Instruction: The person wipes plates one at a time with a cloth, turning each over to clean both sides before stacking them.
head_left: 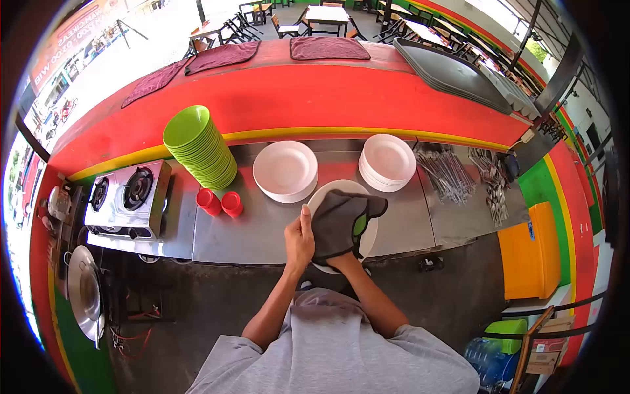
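Wiping at a steel counter (pixel 262 230), a person clamps the left hand (pixel 298 238) on the rim of a white plate (pixel 326 192), thumb up along its 9 o'clock edge. The right hand (pixel 341 261) lies under a dark grey cloth (pixel 336 223) spread over the plate's face, so its grip cannot be told. Stacked white plates (pixel 285 169) sit at 11 o'clock, a second stack (pixel 387 161) at 1 o'clock, and two red cups (pixel 220 203) at 9 o'clock.

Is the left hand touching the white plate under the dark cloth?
Touching. The head view shows the left hand gripping the white plate at its left rim, thumb against the edge.
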The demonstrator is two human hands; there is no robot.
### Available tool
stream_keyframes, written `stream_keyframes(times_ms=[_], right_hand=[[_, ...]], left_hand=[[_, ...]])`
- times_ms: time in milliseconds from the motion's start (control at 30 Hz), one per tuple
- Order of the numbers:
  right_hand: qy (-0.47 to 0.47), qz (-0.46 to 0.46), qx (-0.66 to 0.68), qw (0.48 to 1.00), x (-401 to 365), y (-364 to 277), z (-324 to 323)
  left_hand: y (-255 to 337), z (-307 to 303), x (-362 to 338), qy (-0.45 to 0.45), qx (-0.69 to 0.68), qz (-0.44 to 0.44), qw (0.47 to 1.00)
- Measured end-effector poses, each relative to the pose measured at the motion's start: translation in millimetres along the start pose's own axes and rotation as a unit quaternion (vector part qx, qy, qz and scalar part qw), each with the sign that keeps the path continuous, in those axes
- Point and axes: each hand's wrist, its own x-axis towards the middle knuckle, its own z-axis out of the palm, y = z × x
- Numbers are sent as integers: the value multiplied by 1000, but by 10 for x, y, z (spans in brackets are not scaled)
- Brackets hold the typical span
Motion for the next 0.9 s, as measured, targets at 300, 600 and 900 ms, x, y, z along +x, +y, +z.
stream_keyframes(times_ms=[300, 600, 900], right_hand=[[128, -29, -140, 981, -43, 500, 14], [2, -1, -207, 978, -306, 330, -168], [-83, 20, -49, 995, -705, -317, -24]], left_hand=[[41, -92, -8, 68, -42, 42, 996], [131, -186, 112, 110, -51, 79, 990], [66, -142, 171, 147, -123, 64, 979]])
